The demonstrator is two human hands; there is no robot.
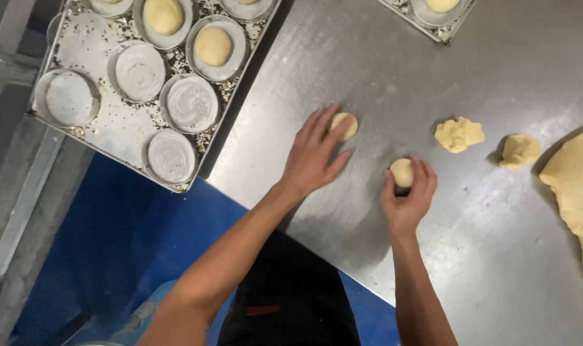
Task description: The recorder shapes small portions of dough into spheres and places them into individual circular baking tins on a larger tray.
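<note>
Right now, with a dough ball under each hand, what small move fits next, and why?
Probably lift the left hand's dough ball toward the tray. It looks round already, and several round tins, such as this one, hold no dough. The right hand cups its ball.

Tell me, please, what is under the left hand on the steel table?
Under the left hand lies a dough piece on the steel table. Only its far edge shows past the fingertips; the rest is covered, so its full shape cannot be seen.
</note>
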